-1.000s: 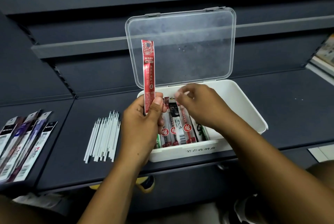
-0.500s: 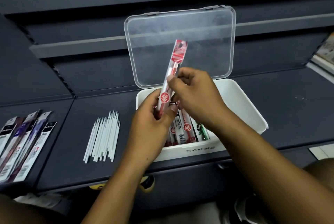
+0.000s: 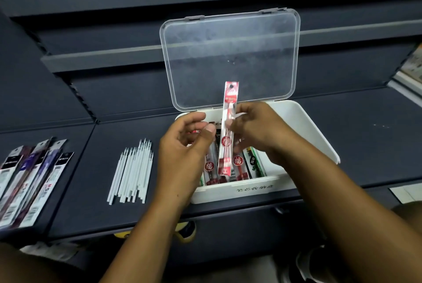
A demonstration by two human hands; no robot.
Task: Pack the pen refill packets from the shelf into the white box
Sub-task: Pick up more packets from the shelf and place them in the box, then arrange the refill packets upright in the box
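Pinched in my right hand (image 3: 258,129), packet (image 3: 230,100) stands over box (image 3: 308,127); left hand (image 3: 182,152) slack, empty.
I'd lower it flat, foot against the front edge.

Red refill packets (image 3: 237,161) in the white box (image 3: 308,127) bear 福; its front reads 笔芯收纳盒.

Bare forearms, left hand (image 3: 182,152) and right hand (image 3: 258,129), short-nailed fingers (image 3: 209,128); yellow-and-black shoe (image 3: 187,230) below.

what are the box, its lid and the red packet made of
Lid: clear, slightly frosted plastic, probably; the shelf shows through it. Box: opaque white plastic, smooth, matte-looking walls. Red packet: thin glossy film, seemingly plastic; it catches light and looks partly see-through.
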